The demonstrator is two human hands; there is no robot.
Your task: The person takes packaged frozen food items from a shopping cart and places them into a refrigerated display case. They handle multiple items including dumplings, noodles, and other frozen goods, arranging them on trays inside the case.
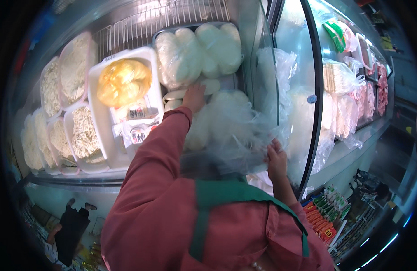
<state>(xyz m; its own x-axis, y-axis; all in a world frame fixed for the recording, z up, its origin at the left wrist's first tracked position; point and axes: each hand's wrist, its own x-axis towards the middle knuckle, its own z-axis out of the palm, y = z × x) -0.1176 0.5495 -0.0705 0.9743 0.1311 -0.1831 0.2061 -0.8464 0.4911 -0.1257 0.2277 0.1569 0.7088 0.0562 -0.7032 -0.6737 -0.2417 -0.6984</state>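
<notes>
My left hand (194,98) reaches down onto a smooth, white, oblong food piece (212,87) in the refrigerated display case. Its fingertips touch the piece, but whether they grip it cannot be seen. To the right, my right hand (277,155) pinches the edge of a thin, clear plastic bag (244,127). The bag spreads over more rounded white pieces, blurring them. Just beyond my left hand, large white pieces wrapped in clear plastic (179,57) sit in a dark tray.
Left of my arm stands a white tray (93,84) with a yellow bagged food (123,81) and printed packets (137,133). Tubs of noodle-like food (84,132) line the far left. A glass divider (275,84) and black frame (313,101) rise at right. A person (71,230) is at lower left.
</notes>
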